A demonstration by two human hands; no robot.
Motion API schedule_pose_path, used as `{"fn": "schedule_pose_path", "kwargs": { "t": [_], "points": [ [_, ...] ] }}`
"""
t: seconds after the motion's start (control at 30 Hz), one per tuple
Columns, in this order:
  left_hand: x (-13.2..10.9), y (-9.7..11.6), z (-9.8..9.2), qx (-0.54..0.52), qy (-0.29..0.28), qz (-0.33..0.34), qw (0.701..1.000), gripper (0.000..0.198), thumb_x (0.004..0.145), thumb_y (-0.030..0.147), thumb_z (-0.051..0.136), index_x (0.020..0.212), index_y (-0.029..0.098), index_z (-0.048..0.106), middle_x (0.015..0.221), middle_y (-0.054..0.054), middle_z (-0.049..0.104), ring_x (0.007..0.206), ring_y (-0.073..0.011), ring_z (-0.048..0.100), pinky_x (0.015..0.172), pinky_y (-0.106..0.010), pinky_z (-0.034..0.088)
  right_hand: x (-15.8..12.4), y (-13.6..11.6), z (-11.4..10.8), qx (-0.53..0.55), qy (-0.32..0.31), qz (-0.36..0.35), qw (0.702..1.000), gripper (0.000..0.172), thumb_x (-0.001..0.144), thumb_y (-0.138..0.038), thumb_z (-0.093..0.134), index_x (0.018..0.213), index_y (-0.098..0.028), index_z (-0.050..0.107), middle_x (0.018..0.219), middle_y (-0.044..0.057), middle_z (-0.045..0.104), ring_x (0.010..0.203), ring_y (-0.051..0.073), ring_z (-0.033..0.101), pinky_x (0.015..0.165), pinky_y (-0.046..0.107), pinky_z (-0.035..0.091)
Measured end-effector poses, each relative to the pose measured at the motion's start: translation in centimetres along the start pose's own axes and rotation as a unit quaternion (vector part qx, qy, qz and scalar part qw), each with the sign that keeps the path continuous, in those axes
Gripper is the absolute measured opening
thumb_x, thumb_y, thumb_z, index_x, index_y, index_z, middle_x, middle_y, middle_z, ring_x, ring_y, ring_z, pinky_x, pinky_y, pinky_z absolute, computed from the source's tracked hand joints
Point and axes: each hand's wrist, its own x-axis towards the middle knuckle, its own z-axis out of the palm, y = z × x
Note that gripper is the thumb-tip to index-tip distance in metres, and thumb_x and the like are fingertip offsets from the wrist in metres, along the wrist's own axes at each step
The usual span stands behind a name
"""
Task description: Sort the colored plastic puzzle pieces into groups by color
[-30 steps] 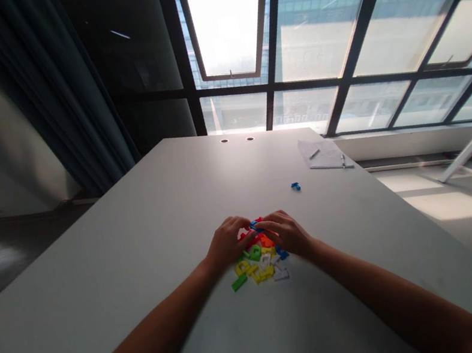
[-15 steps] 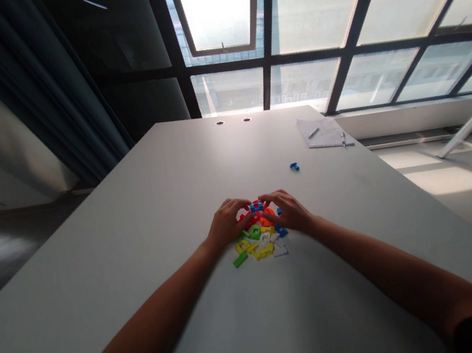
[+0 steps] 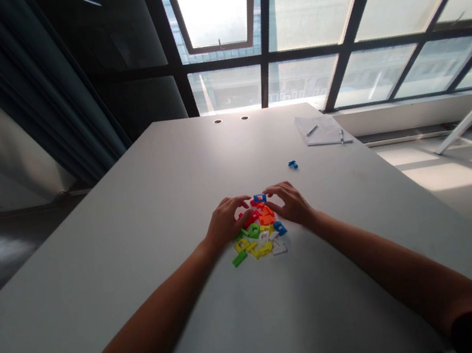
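The **left hand** [image 3: 227,223] and the **right hand** [image 3: 291,203], both bare, rest palm-down at the far side of a **loose pile of flat coloured plastic puzzle pieces** [image 3: 257,233], one on each side of its top edge. The **curved fingers of the left hand** [image 3: 240,201] reach toward the **red plastic piece** [image 3: 250,218], and the **bent fingers of the right hand** [image 3: 271,192] come in beside the **orange plastic piece** [image 3: 265,215]. Neither hand is clenched, but I cannot tell whether either one grasps a piece.

Between the two hands lies a **small blue notched plastic piece** [image 3: 260,198]. A **second blue plastic piece** [image 3: 280,228] sits at the pile's right edge, just below the right hand, and a **third blue plastic piece** [image 3: 292,164] lies alone, well apart, beyond the hands: three blue in all. The pile also shows a **green plastic bar** [image 3: 239,258], a **green notched plastic piece** [image 3: 253,231], at least two **white plastic pieces** [image 3: 278,248] and several overlapping **yellow plastic pieces** [image 3: 262,250], too tangled to count exactly.

Everything lies on a **pale grey table** [image 3: 95,256], with **sheets of white paper** [image 3: 322,131] and **one slim pen** [image 3: 312,130] toward its far right corner.
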Motion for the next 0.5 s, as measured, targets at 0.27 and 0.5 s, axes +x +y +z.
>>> {"fn": "schedule_pose_path", "kwargs": {
  "t": [0.27, 0.5],
  "points": [
    [0.0, -0.2, 0.3, 0.008, -0.006, -0.004, 1.000, 0.026, 0.099, 0.033, 0.057, 0.122, 0.024, 0.066, 0.101, -0.003, 0.075, 0.097, -0.0215, 0.064, 0.087, -0.037, 0.053, -1.0, 8.2, -4.2, -0.191, 0.131, 0.242, 0.942, 0.022, 0.097, -0.042, 0.059, 0.102, -0.021, 0.061, 0.100, 0.007, 0.074, 0.083, 0.023, 0.070, 0.089, 0.040, 0.048],
    [0.2, 0.1, 0.1, 0.027, -0.019, -0.004, 0.999, 0.023, 0.098, 0.032, 0.055, 0.111, 0.024, 0.072, 0.103, -0.005, 0.076, 0.098, -0.0228, 0.065, 0.088, -0.038, 0.054, -2.7, 11.7, -6.0, -0.306, -0.046, 0.416, 0.855, 0.020, 0.089, -0.035, 0.066, 0.105, -0.022, 0.067, 0.101, 0.010, 0.076, 0.098, 0.031, 0.066, 0.085, 0.040, 0.047]
  ]
}}
